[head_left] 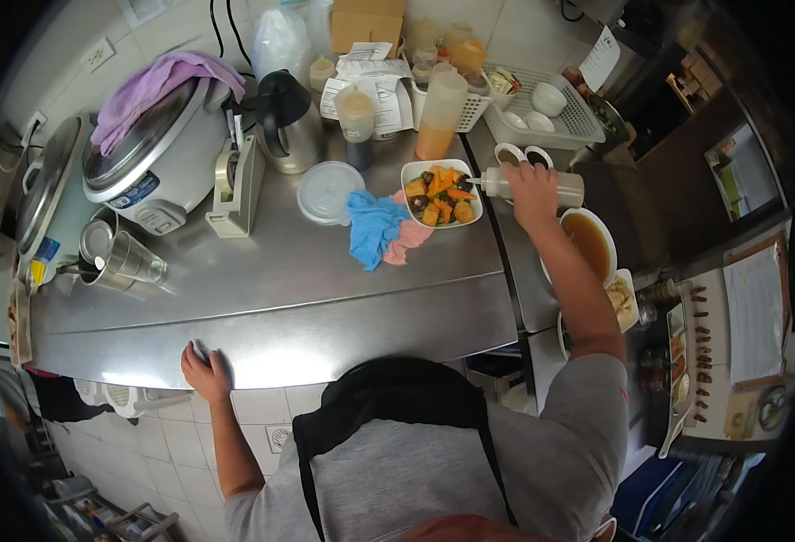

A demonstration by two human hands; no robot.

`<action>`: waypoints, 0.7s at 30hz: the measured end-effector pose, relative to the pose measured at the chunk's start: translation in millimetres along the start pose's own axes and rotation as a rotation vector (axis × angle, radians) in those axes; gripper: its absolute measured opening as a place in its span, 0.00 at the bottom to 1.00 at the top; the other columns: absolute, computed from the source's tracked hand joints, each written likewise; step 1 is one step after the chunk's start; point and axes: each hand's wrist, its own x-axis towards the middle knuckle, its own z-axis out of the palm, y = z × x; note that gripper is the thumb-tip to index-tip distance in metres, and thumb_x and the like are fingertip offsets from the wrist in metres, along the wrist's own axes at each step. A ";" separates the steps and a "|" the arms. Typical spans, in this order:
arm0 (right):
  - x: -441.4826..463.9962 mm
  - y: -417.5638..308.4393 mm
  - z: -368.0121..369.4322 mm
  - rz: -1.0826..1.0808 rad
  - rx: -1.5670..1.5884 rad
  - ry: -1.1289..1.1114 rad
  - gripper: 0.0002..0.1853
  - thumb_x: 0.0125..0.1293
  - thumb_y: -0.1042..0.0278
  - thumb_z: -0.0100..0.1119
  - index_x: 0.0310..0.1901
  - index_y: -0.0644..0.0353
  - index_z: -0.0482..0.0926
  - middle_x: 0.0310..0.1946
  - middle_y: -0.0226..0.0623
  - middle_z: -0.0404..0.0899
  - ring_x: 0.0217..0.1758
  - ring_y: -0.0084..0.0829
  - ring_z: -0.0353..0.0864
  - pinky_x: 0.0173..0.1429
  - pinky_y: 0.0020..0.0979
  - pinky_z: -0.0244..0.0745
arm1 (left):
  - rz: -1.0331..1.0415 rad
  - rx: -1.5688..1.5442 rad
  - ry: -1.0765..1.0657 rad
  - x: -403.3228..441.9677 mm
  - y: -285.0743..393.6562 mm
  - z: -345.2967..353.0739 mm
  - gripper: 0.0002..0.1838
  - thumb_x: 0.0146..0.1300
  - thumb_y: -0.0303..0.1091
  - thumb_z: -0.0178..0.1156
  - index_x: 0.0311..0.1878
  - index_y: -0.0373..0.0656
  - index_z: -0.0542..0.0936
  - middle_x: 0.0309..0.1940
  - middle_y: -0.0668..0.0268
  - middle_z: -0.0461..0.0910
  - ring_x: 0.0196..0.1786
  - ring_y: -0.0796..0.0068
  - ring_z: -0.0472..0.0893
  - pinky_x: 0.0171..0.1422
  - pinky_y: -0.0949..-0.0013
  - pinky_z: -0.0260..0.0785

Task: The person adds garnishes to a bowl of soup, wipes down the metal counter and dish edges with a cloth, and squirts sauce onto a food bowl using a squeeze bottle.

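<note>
My right hand (533, 191) is wrapped round a squeeze bottle (571, 190) with pale contents, held on its side. Its nozzle points left, over the rim of a white square bowl (409, 170). Inside that bowl are orange and dark cooked vegetable pieces (441, 194). Far to the left, my left hand (202, 371) rests on the front edge of the steel counter (325, 303), fingers apart and holding nothing. Between the bowl and a round clear lid (330, 191) lie a blue cloth (372, 228) and a pink cloth (406, 242).
Right of the counter stand a bowl of brown broth (587, 246) and small sauce dishes (538, 157). Behind are an orange squeeze bottle (440, 113), a dark sauce bottle (357, 131), a steel jug (289, 122) and a white basket (555, 131). Rice cookers (158, 154) and metal cups (126, 253) occupy the left.
</note>
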 end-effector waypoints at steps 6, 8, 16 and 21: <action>31.8 -16.4 10.5 0.035 -0.001 -0.116 0.12 0.54 0.66 0.45 0.42 0.46 0.70 0.34 0.31 0.70 0.43 0.34 0.68 0.49 0.41 0.58 | 0.018 -0.003 -0.015 -2.0 -6.7 -1.1 0.26 0.50 0.40 0.50 0.52 0.35 0.65 0.50 0.50 0.65 0.53 0.51 0.64 0.57 0.56 0.54; 30.2 -24.3 4.9 0.008 0.017 -0.031 0.11 0.54 0.66 0.46 0.40 0.46 0.70 0.33 0.31 0.70 0.42 0.33 0.69 0.48 0.42 0.57 | 0.025 -0.015 -0.015 -2.5 -6.4 -0.9 0.26 0.49 0.40 0.50 0.52 0.35 0.65 0.50 0.49 0.65 0.53 0.51 0.64 0.57 0.56 0.54; 2.4 -12.2 -28.7 0.020 0.042 -0.213 0.13 0.51 0.67 0.50 0.41 0.46 0.71 0.35 0.31 0.71 0.43 0.33 0.68 0.50 0.42 0.56 | 0.025 -0.014 0.004 -2.3 -4.8 0.0 0.26 0.50 0.39 0.50 0.52 0.35 0.65 0.49 0.49 0.65 0.52 0.50 0.64 0.57 0.57 0.54; 2.7 -0.7 -6.6 0.053 0.020 -0.035 0.16 0.49 0.69 0.52 0.42 0.47 0.70 0.35 0.30 0.70 0.43 0.33 0.68 0.51 0.42 0.57 | 0.018 -0.007 -0.014 -2.7 -3.7 -1.2 0.26 0.50 0.40 0.51 0.52 0.36 0.65 0.50 0.50 0.65 0.53 0.52 0.64 0.57 0.57 0.54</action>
